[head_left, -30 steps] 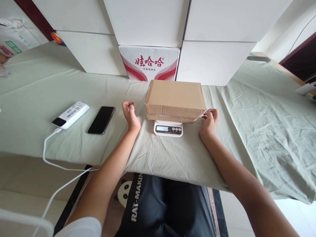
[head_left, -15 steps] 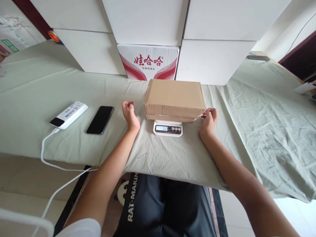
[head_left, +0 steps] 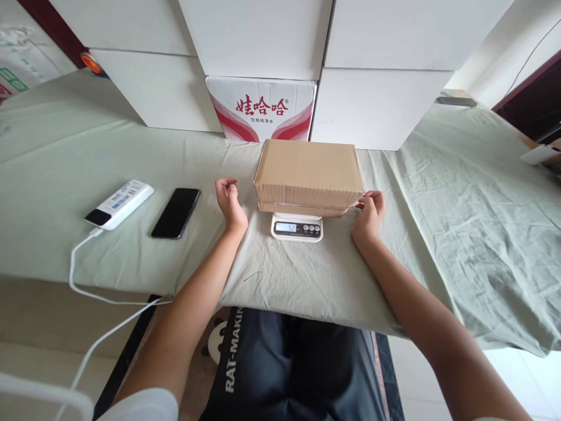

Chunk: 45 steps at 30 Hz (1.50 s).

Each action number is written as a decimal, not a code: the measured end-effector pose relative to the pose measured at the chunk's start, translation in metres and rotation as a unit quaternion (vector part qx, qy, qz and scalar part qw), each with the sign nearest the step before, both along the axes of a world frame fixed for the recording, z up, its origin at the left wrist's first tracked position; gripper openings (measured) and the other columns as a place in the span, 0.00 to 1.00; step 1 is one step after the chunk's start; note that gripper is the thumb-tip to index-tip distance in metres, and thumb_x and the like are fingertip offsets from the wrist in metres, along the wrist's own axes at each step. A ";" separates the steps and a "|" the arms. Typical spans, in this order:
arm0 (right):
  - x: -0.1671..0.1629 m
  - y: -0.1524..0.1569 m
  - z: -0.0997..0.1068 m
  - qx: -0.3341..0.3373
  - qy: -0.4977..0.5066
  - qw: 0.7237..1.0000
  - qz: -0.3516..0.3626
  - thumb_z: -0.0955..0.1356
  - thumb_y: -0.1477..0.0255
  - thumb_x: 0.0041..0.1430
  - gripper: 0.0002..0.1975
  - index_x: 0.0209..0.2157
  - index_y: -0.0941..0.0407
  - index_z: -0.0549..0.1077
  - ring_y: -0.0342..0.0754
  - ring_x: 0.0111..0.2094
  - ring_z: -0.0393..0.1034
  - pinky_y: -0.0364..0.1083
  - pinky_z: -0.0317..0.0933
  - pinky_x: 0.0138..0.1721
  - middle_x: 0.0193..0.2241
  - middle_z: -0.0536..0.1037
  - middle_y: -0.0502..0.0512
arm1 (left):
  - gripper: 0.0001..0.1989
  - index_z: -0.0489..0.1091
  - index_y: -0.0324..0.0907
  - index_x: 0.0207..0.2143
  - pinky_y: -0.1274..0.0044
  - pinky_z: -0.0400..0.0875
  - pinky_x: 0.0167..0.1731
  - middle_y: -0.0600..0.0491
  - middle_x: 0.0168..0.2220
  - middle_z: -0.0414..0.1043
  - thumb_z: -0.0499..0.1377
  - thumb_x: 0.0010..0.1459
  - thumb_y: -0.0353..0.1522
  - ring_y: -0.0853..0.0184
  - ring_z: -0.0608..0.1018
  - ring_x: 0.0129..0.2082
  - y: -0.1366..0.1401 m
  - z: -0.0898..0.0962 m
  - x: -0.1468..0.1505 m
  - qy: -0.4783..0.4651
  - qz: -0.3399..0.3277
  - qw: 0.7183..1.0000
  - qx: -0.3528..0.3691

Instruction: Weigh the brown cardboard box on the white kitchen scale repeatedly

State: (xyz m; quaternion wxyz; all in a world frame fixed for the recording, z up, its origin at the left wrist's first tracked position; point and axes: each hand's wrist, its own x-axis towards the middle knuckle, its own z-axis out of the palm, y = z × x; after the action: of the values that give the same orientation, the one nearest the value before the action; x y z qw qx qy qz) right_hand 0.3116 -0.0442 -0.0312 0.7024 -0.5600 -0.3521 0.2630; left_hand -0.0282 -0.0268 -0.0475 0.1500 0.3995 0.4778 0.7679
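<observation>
A brown cardboard box (head_left: pixel 307 166) rests on a small white kitchen scale (head_left: pixel 297 237), whose lit display seems to read 52. The box hides the weighing plate. My left hand (head_left: pixel 230 203) lies on the cloth left of the box, apart from it, fingers curled in and nothing held. On the other side, my right hand (head_left: pixel 370 211) rests with bent fingers right by the box's lower right corner. Whether its fingertips touch the cardboard I cannot tell; it does not grip the box.
A black phone (head_left: pixel 176 213) and a white power bank (head_left: pixel 120 204) with a white cable (head_left: pixel 72 263) lie to the left. White boxes (head_left: pixel 381 108) are stacked behind, around a red-and-white printed carton (head_left: pixel 263 111). A wrinkled green cloth (head_left: pixel 482 234) covers the table.
The whole view has shifted very slightly. Both hands, the cardboard box and the scale keep their places.
</observation>
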 end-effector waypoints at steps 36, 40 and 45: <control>-0.013 -0.021 0.014 0.096 -0.110 0.983 0.109 0.70 0.55 0.64 0.17 0.30 0.50 0.65 0.47 0.31 0.61 0.49 0.59 0.36 0.27 0.66 0.46 | 0.26 0.68 0.47 0.37 0.72 0.65 0.33 0.56 0.31 0.64 0.68 0.61 0.58 0.66 0.69 0.30 -0.007 0.002 0.007 0.018 -0.100 0.995 0.008; -0.014 -0.021 0.014 0.089 -0.106 0.983 0.117 0.71 0.52 0.64 0.18 0.31 0.49 0.65 0.47 0.32 0.62 0.50 0.62 0.38 0.29 0.66 0.47 | 0.27 0.69 0.46 0.35 0.71 0.67 0.35 0.55 0.31 0.67 0.69 0.60 0.58 0.65 0.71 0.31 -0.009 0.003 0.009 0.029 -0.117 0.993 0.005; -0.016 -0.023 0.012 0.099 -0.100 0.982 0.124 0.71 0.53 0.64 0.15 0.34 0.48 0.68 0.48 0.33 0.65 0.51 0.67 0.38 0.31 0.69 0.48 | 0.29 0.71 0.46 0.36 0.70 0.70 0.38 0.54 0.33 0.71 0.68 0.59 0.62 0.64 0.75 0.34 -0.009 0.002 0.011 0.043 -0.130 0.990 -0.011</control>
State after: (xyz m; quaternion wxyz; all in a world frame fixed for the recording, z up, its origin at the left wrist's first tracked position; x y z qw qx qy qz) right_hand 0.2958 -0.0674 -0.0187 0.6777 -0.4629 -0.5114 0.2549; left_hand -0.0173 -0.0360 -0.0455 0.2323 0.4895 0.4362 0.7184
